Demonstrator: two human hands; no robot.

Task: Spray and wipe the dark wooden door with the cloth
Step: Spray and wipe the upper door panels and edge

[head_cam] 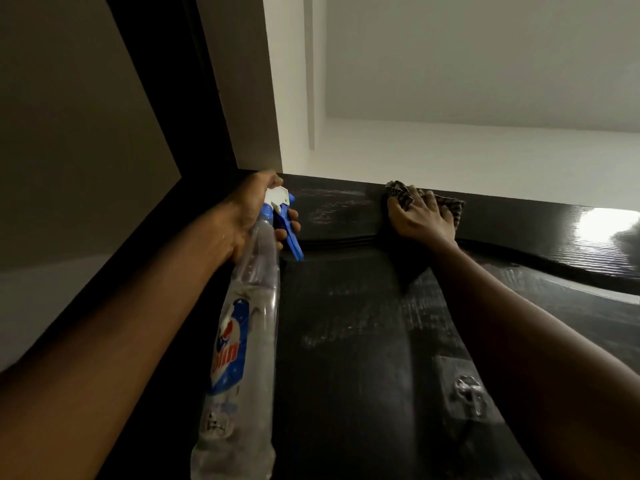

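Head view: right hand (420,220) hides most of cloth (400,193).

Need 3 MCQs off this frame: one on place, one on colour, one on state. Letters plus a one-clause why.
1. Where is the cloth?
A) near the top edge of the door
B) on the floor
C) tucked in a pocket

2. What colour is the trigger of the spray bottle?
A) red
B) blue
C) green

3. What is the left hand doing?
A) hanging idle
B) pressing flat on the door
C) gripping the spray bottle

Answers:
1 A: the right hand presses it against the door just under the top edge.
2 B: a blue lever sits below the white nozzle.
3 C: its fingers curl round the bottle's neck and trigger.
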